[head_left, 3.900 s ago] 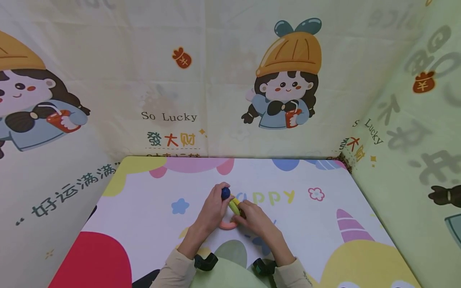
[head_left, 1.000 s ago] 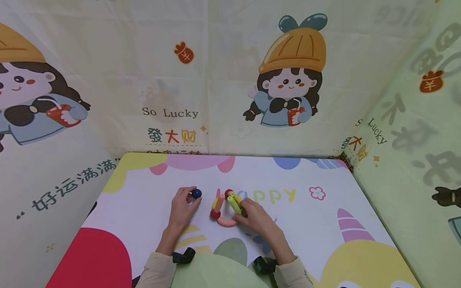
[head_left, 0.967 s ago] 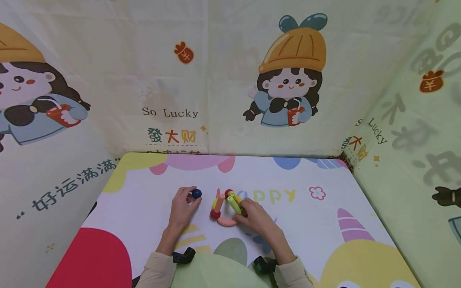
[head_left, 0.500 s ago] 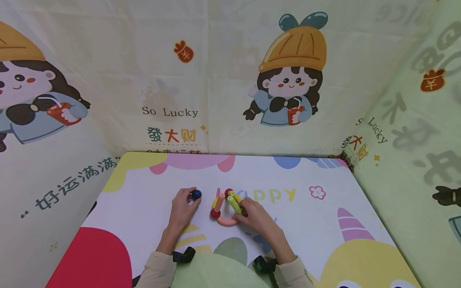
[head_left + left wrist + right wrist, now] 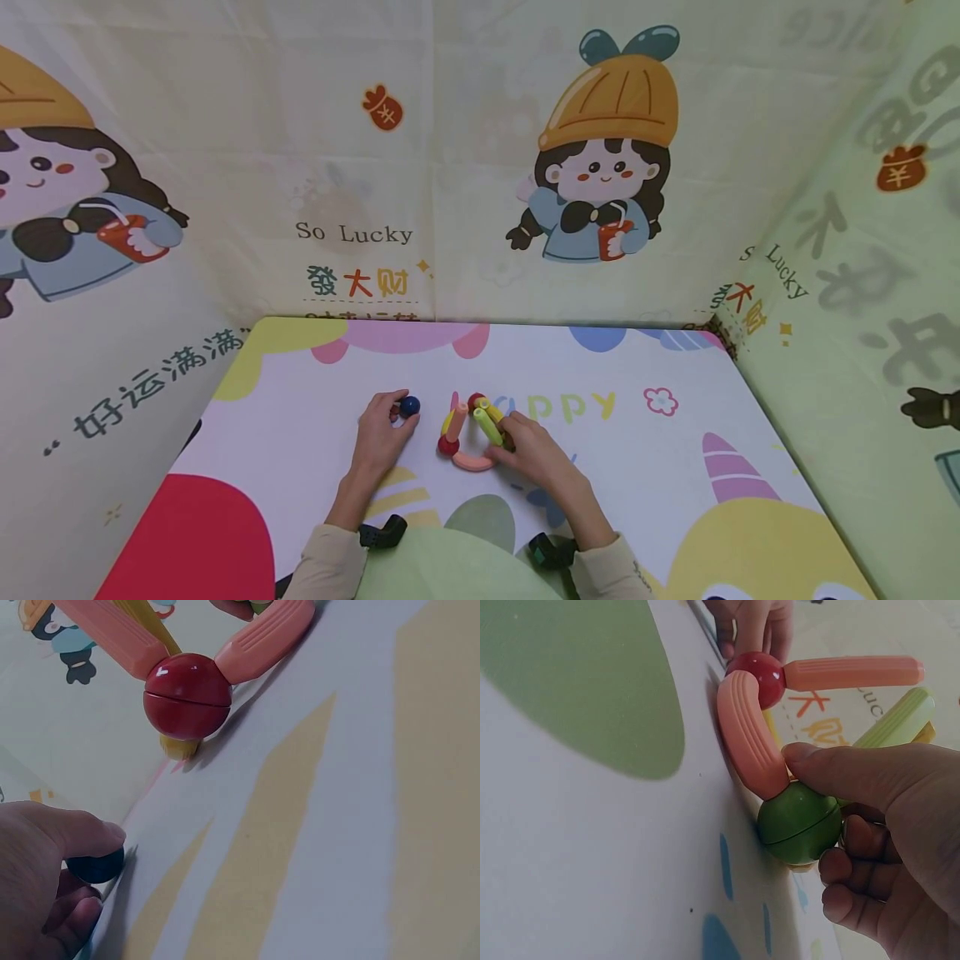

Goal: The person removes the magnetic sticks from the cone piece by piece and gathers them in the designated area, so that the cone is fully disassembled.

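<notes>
My left hand (image 5: 380, 435) pinches a dark blue ball (image 5: 409, 406) between thumb and fingers, close to the table and left of a structure of magnetic rods and balls. In the left wrist view the blue ball (image 5: 96, 865) shows under the thumb. The structure has a red ball (image 5: 448, 446) at its near left corner, with an upright pink rod (image 5: 457, 423) and a curved pink rod (image 5: 472, 462). A second red ball (image 5: 476, 402) is at the back. My right hand (image 5: 536, 450) grips the right corner, around a green ball (image 5: 800, 823), beside a slanting light green rod (image 5: 488, 427).
The structure stands on a table (image 5: 315, 450) with a printed cartoon cover. A patterned cloth (image 5: 465, 183) hangs behind and at both sides. Black wrist cameras (image 5: 384, 532) sit on both wrists.
Since the oldest frame, my left hand has moved left with the blue ball, away from the structure, and lowered it towards the table. Over the last second both hands stay nearly still.
</notes>
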Demonstrator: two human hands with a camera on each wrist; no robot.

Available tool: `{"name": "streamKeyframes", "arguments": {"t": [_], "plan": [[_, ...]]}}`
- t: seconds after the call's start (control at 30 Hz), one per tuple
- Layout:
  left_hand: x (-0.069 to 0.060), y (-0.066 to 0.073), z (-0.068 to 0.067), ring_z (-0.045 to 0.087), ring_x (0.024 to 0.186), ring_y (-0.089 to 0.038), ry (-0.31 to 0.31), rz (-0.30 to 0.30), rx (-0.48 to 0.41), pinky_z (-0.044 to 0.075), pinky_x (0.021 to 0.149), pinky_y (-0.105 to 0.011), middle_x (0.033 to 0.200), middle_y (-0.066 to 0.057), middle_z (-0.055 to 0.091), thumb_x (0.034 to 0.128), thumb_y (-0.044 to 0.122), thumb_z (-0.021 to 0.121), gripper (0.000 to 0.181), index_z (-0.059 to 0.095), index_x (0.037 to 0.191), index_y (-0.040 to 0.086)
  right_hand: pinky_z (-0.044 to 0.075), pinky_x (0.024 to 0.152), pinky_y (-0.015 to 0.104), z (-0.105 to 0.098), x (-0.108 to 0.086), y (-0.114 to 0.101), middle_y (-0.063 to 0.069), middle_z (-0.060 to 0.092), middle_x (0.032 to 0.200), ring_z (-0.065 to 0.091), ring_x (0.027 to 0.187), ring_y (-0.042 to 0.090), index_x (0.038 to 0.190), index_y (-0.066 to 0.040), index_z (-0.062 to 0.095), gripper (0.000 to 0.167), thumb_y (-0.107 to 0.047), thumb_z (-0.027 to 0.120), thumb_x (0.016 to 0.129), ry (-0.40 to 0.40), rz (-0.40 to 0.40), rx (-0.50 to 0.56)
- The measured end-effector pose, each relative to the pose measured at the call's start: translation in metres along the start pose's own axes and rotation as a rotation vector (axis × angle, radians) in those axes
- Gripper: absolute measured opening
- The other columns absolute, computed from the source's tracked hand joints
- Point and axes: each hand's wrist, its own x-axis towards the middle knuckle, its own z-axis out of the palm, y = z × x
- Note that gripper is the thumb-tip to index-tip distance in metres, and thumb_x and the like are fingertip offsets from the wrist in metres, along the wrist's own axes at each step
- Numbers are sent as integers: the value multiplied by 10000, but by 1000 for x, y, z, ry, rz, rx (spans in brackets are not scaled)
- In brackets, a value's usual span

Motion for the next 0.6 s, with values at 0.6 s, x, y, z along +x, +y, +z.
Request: {"name": "streamKeyframes", "arguments": {"t": [0.6], "plan": [[-2,2,-1,554,859,-182,-1,6,0,487,757,-312,1088,-118,626,845,187,805,480,649,1275,43,339,580,198,-1,-1,-2,-5,473,768,401,661,77,835,-134,578,276,-321,779,870,3,-6,-7]]}}
